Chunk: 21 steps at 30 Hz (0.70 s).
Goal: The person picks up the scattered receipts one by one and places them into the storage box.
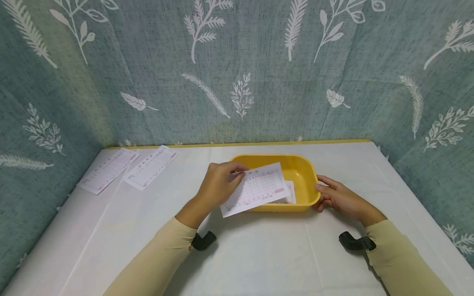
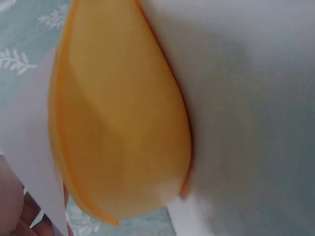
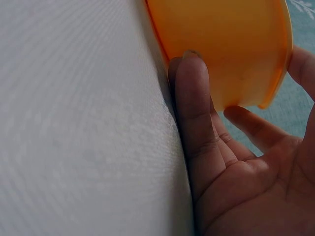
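My left hand [image 1: 221,183] pinches a white printed paper form [image 1: 257,190] by its upper left part, between thumb and fingers. The form hangs tilted over the front rim of a yellow plastic basin [image 1: 304,181]. Another printed slip [image 1: 291,192] lies inside the basin, partly covered by the held form. At the basin's right end my right hand [image 1: 342,199] holds it, thumb at the rim and fingers against the outer wall. In the right wrist view, the fingers [image 3: 193,98] touch the basin low near the table. The left wrist view shows the held form's back beside the basin wall [image 2: 123,113].
Two more printed forms [image 1: 108,170] [image 1: 151,167] lie on the white-covered table [image 1: 259,255] at the back left. Leaf-patterned fabric [image 1: 259,102] hangs behind the table and along both sides. A yellow strip [image 1: 192,145] runs along the table's back edge.
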Each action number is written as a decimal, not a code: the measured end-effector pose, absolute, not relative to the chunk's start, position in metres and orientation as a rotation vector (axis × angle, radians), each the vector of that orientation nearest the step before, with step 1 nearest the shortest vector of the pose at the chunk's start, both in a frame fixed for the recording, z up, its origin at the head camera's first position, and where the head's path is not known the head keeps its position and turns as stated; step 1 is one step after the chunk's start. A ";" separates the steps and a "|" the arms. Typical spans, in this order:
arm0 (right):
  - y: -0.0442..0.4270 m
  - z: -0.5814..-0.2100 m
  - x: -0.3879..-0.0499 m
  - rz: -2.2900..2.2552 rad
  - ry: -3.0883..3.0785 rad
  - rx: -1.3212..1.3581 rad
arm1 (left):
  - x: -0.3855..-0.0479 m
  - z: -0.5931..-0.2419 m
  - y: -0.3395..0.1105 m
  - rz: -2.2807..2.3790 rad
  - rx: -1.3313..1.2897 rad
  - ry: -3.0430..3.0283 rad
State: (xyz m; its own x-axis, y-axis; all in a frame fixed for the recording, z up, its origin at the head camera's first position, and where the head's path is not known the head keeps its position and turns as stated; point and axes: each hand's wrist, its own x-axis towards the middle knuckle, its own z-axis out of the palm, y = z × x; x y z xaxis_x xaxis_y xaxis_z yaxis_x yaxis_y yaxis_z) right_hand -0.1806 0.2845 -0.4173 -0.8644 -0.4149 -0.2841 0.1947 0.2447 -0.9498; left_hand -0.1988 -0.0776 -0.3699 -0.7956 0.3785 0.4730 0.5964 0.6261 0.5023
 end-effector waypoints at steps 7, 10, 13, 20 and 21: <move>0.284 -0.418 -0.179 -1.660 2.051 -0.190 | -0.204 -0.375 -0.074 -1.017 -0.796 -2.551; 0.284 -0.416 -0.179 -1.667 2.039 -0.197 | -0.207 -0.377 -0.072 -1.029 -0.812 -2.563; 0.284 -0.416 -0.179 -1.672 2.025 -0.188 | -0.210 -0.379 -0.070 -1.022 -0.823 -2.571; 0.284 -0.416 -0.180 -1.679 2.023 -0.217 | -0.213 -0.382 -0.064 -1.036 -0.842 -2.596; 0.283 -0.417 -0.179 -1.680 2.019 -0.217 | -0.213 -0.382 -0.064 -1.040 -0.840 -2.608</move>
State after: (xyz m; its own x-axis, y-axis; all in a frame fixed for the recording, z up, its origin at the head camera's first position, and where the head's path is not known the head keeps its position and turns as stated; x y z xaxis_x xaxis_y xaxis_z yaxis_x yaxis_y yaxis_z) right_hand -0.1794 0.2834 -0.4168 -0.8620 -0.4273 -0.2726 0.1903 0.2256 -0.9555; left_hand -0.2135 -0.0638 -0.3825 -0.8153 0.4305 0.3872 0.5788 0.5885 0.5645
